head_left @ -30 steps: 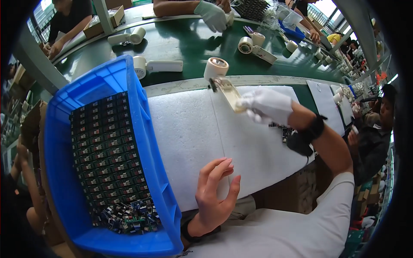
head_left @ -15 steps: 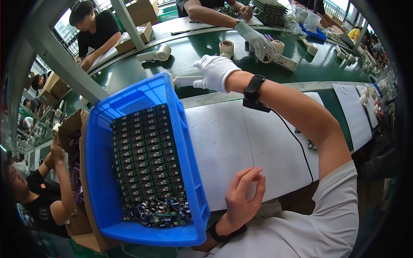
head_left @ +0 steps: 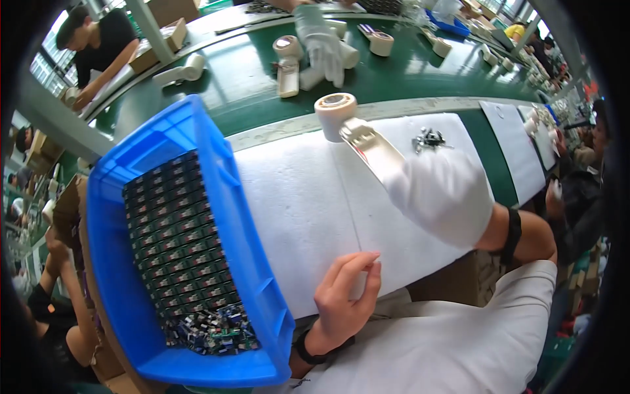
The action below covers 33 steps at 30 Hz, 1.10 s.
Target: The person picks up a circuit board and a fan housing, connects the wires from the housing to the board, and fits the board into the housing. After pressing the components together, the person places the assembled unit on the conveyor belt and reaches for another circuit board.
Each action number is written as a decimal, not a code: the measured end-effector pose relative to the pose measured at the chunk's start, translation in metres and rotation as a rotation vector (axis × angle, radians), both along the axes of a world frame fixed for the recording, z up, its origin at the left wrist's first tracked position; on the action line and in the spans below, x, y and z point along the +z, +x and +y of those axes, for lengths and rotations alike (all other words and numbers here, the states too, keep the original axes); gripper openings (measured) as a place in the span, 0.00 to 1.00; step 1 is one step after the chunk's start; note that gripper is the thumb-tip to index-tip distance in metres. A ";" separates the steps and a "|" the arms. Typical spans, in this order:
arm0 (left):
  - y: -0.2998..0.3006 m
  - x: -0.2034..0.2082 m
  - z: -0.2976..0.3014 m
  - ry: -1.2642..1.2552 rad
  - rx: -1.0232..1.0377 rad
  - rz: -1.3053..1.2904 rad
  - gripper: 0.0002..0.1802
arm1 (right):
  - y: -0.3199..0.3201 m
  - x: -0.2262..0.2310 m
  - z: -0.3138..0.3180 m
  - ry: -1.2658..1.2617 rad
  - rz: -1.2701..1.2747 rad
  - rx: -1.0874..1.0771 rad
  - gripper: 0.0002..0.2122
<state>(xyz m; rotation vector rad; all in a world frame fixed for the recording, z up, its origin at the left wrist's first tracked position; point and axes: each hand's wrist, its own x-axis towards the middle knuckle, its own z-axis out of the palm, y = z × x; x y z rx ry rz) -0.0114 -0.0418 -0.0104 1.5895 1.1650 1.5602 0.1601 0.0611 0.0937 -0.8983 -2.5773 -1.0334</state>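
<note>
A white foam sheet (head_left: pixel 308 197) covered the bench. The gloved right hand (head_left: pixel 436 194) gripped a tape dispenser (head_left: pixel 354 128) at twelve o'clock; the bare left hand (head_left: pixel 344 295) pressed the sheet's near edge, fingers curled. The blue crate (head_left: pixel 243 197) at nine o'clock sat full, apparently of circuit boards (head_left: pixel 177 236); no taping seemed done yet.

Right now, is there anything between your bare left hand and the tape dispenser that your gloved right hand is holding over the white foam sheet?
Nothing visible stands between them. The left hand rests on the near edge of the white foam sheet, and the gloved right hand holds the tape dispenser above it. Only bare sheet lies between; the blue crate sits off to the left.
</note>
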 end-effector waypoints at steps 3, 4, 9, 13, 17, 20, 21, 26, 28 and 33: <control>-0.001 -0.001 -0.003 -0.165 -0.040 -0.040 0.07 | 0.027 -0.004 -0.050 -0.261 0.059 0.004 0.05; 0.002 0.003 -0.003 -0.186 -0.064 -0.036 0.07 | 0.033 -0.010 -0.062 -0.281 0.064 -0.020 0.05; 0.018 0.028 0.009 -0.261 -0.127 0.253 0.06 | 0.047 -0.048 -0.100 -0.448 0.138 0.070 0.06; 0.023 0.036 0.018 -0.310 -0.042 0.478 0.09 | 0.052 -0.056 -0.090 -0.506 0.340 0.105 0.05; 0.042 0.031 0.021 -0.286 0.050 0.684 0.10 | 0.054 -0.067 -0.067 -0.405 0.543 -0.014 0.09; 0.038 0.035 0.023 -0.192 0.110 0.917 0.11 | 0.041 -0.074 -0.052 -0.483 0.761 0.018 0.15; 0.040 0.038 0.021 -0.227 0.095 0.984 0.11 | 0.037 -0.075 -0.047 -0.466 0.771 0.047 0.15; 0.037 0.062 0.025 -0.255 -0.034 1.118 0.12 | 0.044 -0.073 -0.043 -0.620 0.649 0.100 0.18; 0.039 0.070 0.027 -0.211 -0.089 1.136 0.12 | 0.046 -0.072 -0.042 -0.633 0.643 0.117 0.16; 0.036 0.074 0.020 -0.193 -0.210 1.078 0.13 | 0.061 -0.070 -0.065 -0.583 0.664 0.118 0.11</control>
